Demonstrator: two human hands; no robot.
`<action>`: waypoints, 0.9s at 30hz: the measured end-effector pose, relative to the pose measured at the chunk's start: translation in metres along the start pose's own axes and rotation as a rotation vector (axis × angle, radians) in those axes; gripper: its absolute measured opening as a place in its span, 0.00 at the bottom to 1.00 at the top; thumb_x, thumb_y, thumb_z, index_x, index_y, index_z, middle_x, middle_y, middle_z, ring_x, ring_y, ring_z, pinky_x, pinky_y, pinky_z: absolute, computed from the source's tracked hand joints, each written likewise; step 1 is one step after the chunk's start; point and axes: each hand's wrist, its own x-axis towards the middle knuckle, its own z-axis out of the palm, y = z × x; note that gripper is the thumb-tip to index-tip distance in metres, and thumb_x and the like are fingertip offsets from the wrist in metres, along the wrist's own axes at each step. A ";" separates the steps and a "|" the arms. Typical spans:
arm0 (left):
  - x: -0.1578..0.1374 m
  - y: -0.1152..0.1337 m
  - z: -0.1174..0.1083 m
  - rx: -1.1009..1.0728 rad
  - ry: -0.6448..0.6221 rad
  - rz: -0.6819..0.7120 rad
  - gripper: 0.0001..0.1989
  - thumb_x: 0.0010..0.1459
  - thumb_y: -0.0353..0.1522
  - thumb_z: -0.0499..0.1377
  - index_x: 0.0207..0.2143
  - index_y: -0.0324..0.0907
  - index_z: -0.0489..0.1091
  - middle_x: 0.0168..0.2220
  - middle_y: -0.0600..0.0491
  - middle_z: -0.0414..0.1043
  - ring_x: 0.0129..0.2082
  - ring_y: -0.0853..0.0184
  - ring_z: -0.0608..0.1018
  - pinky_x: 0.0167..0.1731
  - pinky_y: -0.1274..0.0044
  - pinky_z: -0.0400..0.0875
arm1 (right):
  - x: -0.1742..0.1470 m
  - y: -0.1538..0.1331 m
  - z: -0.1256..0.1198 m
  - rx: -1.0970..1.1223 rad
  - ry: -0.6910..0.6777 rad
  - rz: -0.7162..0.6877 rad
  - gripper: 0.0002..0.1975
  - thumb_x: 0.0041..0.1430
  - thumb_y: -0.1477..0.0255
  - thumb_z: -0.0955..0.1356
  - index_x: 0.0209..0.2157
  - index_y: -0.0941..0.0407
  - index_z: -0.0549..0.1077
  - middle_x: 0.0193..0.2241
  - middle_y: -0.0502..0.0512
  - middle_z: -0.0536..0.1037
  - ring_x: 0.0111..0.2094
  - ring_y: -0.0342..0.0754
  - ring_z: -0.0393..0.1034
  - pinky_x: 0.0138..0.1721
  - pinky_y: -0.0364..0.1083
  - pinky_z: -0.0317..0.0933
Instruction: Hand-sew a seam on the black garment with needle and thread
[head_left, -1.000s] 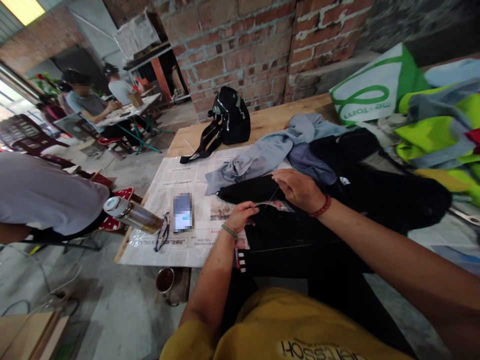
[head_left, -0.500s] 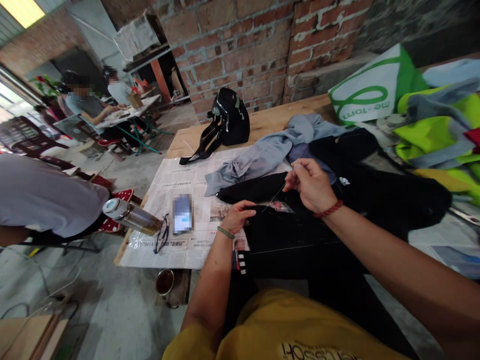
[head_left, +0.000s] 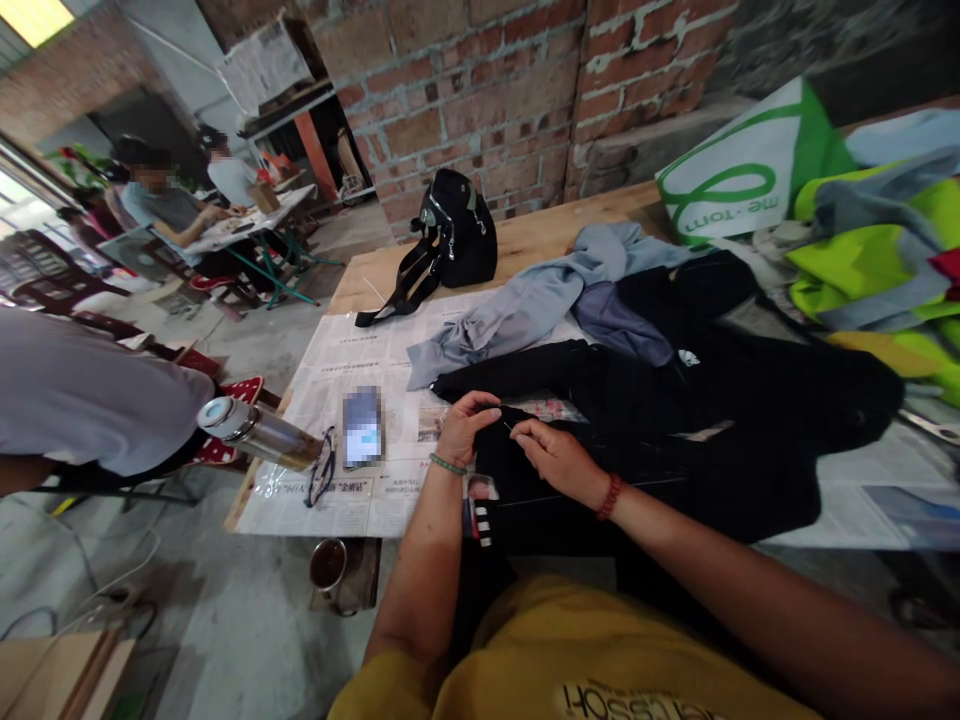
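Observation:
A black garment [head_left: 645, 490] is spread over the newspaper-covered table in front of me, with white stripes at its near left corner. My left hand [head_left: 466, 435], wearing a green bracelet, pinches the garment's upper left edge between thumb and fingers. Close beside it, my right hand [head_left: 559, 462], with a red braided bracelet, pinches a thin sewing needle [head_left: 508, 426] at the cloth. The needle's point is too small to make out. Behind my hands lie a grey garment [head_left: 517, 315] and more black cloth.
Left on the newspaper [head_left: 300, 510] are a phone [head_left: 362, 428], glasses [head_left: 324, 470] and a flask [head_left: 262, 432]. A black bag [head_left: 461, 235] stands farther back. At the right are a white-green bag [head_left: 739, 180], yellow clothing [head_left: 847, 250] and scissors [head_left: 930, 425]. A mug [head_left: 328, 565] stands below the table edge. People sit at left.
My right hand has come down and left from its raised position, where it drew a thread up, to the cloth edge beside my left hand. The left hand keeps its pinch.

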 end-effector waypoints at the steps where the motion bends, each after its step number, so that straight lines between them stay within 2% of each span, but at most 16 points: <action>1: 0.001 -0.001 0.000 -0.001 0.012 0.019 0.13 0.35 0.30 0.68 0.27 0.39 0.71 0.21 0.60 0.68 0.20 0.78 0.67 0.22 0.84 0.60 | 0.002 0.002 0.000 -0.028 0.021 -0.011 0.11 0.59 0.67 0.58 0.35 0.57 0.68 0.16 0.46 0.64 0.17 0.39 0.58 0.22 0.39 0.53; 8: 0.005 -0.006 -0.002 0.075 0.042 0.058 0.10 0.36 0.32 0.68 0.23 0.38 0.72 0.18 0.60 0.65 0.18 0.79 0.63 0.19 0.84 0.55 | 0.007 0.013 -0.002 -0.105 0.082 -0.064 0.12 0.60 0.66 0.58 0.34 0.57 0.68 0.18 0.48 0.66 0.22 0.41 0.61 0.26 0.40 0.54; 17: 0.006 -0.011 -0.005 0.147 0.016 0.067 0.10 0.38 0.33 0.67 0.24 0.38 0.73 0.20 0.59 0.68 0.19 0.78 0.65 0.19 0.84 0.58 | 0.008 0.014 -0.001 -0.185 0.100 -0.067 0.11 0.59 0.69 0.58 0.32 0.58 0.69 0.20 0.49 0.69 0.22 0.41 0.61 0.27 0.41 0.52; 21: 0.005 -0.013 -0.004 0.270 -0.031 0.088 0.09 0.39 0.32 0.67 0.24 0.38 0.74 0.19 0.58 0.68 0.19 0.77 0.66 0.20 0.84 0.60 | 0.009 0.010 0.001 -0.179 0.158 -0.039 0.10 0.57 0.72 0.58 0.31 0.57 0.68 0.24 0.52 0.71 0.25 0.42 0.63 0.28 0.41 0.53; 27: 0.003 -0.014 -0.002 0.363 -0.069 0.090 0.09 0.41 0.34 0.66 0.26 0.38 0.74 0.18 0.58 0.68 0.15 0.79 0.62 0.15 0.84 0.55 | 0.010 0.002 0.008 -0.126 0.208 0.028 0.10 0.57 0.69 0.57 0.28 0.57 0.66 0.21 0.52 0.69 0.23 0.42 0.61 0.26 0.41 0.52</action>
